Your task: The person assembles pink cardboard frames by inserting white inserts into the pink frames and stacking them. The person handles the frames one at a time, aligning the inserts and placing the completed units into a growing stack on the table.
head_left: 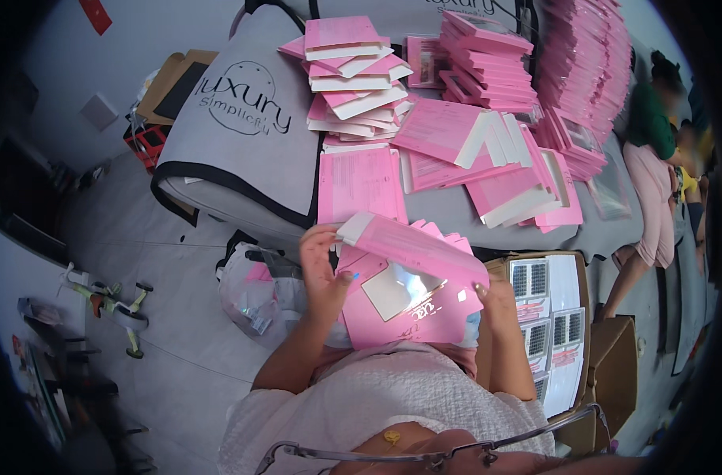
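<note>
A flat pink carton (416, 242) with a white end flap is held up in front of my body, tilted. My left hand (323, 267) grips its left end by the white flap, fingers behind and thumb in front. At the other end, my right hand (497, 302) has its fingers closed on the carton's right edge. Just below it, over my lap, lie more pink cartons; the top one (452, 317) has a shiny clear window and white print. Whether the held piece is joined to that one I cannot tell.
Ahead stands a grey sofa (210, 170) with black trim. On it lie a stack of pink cartons (345, 75), spread cartons (448, 134) and tall wrapped piles (582, 71). An open cardboard box (584, 317) with packed sheets sits right, a clear bag (258, 297) left. Other people are far right.
</note>
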The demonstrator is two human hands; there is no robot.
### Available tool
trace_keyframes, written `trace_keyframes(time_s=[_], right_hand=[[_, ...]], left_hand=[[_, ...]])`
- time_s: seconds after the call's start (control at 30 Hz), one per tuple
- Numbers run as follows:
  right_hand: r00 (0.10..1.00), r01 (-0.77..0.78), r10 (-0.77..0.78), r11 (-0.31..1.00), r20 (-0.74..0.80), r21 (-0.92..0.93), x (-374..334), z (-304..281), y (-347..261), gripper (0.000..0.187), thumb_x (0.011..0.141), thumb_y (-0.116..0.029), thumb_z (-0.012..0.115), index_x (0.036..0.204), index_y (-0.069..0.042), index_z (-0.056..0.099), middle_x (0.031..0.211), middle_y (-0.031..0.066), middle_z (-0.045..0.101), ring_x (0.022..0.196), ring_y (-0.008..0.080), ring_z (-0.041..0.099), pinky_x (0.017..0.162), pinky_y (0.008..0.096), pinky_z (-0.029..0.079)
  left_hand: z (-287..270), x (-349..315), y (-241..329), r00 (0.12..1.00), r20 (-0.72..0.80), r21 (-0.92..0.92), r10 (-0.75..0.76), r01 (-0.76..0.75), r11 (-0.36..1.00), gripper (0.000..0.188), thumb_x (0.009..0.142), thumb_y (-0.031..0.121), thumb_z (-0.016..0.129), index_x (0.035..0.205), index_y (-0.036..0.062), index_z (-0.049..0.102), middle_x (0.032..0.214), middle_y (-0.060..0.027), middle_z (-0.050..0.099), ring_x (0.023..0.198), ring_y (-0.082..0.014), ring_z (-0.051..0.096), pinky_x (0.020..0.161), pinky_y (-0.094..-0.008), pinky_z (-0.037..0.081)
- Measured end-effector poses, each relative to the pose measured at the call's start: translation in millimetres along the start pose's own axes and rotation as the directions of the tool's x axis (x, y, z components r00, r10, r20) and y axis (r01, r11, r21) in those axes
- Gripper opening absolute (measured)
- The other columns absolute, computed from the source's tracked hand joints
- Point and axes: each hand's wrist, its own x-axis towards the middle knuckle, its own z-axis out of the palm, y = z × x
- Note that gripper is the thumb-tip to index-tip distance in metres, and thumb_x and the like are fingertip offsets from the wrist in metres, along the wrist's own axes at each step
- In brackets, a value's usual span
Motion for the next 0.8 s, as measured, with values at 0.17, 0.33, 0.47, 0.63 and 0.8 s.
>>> trace_keyframes(time_s=[0.17,0.33,0.47,0.63,0.8], right_hand=[[0.978,0.115,-0.113,0.993,0.176,-0.003,-4.2,-2.8,-14.3,0.029,0.09,-0.016,0.054,0.069,0.003,0.05,0.071,0.0053,0.051,0.066,0.0137,0.044,0.06,0.029,0.036],[0.935,-0.008,-0.053,0.985,0.351,0.17,-15.5,-13.1,1.9,0.026,0.091,-0.021,0.055,0.09,0.005,0.06,0.1,0.0112,0.057,0.089,0.0182,0.051,0.079,0.0311,0.04],[0.86,0.04,-0.16,0.968,0.485,0.248,-11.3,-7.1,-6.2,0.038,0.09,-0.028,0.058,0.109,0.004,0.06,0.116,0.015,0.055,0.106,0.0235,0.051,0.091,0.0344,0.038],[0.882,0.012,-0.051,0.996,0.468,0.086,-14.1,-9.7,0.9,0.033,0.09,-0.025,0.06,0.106,0.003,0.061,0.111,0.0125,0.057,0.1,0.0205,0.051,0.088,0.0335,0.04],[0.919,-0.075,0.044,0.995,0.391,0.063,-6.0,-10.1,-7.0,0.028,0.092,-0.016,0.055,0.071,0.001,0.046,0.073,0.0028,0.048,0.071,0.0128,0.041,0.065,0.0305,0.035]], left_hand=[[-8.9,1.6,0.4,0.997,0.081,0.321,-0.003,-0.023,0.947,0.047,0.078,0.021,0.076,0.105,0.0014,0.044,0.106,-0.0111,0.045,0.102,-0.0216,0.047,0.094,-0.0339,0.037],[-4.5,-2.5,4.9,1.0,-0.015,-0.087,-0.01,0.008,0.996,0.038,0.077,0.02,0.076,0.095,0.0037,0.046,0.097,-0.0113,0.052,0.094,-0.0189,0.052,0.09,-0.0328,0.04],[-21.2,-7.8,1.4,0.983,0.039,-0.15,-0.177,0.181,0.972,0.036,0.076,0.019,0.077,0.092,-0.0002,0.052,0.086,-0.0098,0.061,0.08,-0.0157,0.058,0.079,-0.0293,0.046],[-53.1,-7.0,-1.1,0.854,0.389,0.211,-0.346,0.282,0.936,0.036,0.082,0.028,0.071,0.089,-0.0062,0.064,0.086,-0.0094,0.067,0.076,-0.0138,0.062,0.072,-0.0266,0.049],[-55.3,17.5,31.4,0.526,0.653,0.104,-0.545,0.651,0.752,0.071,0.087,0.062,0.047,0.096,-0.0069,0.065,0.101,-0.0164,0.066,0.096,-0.0182,0.062,0.085,-0.0306,0.047]])
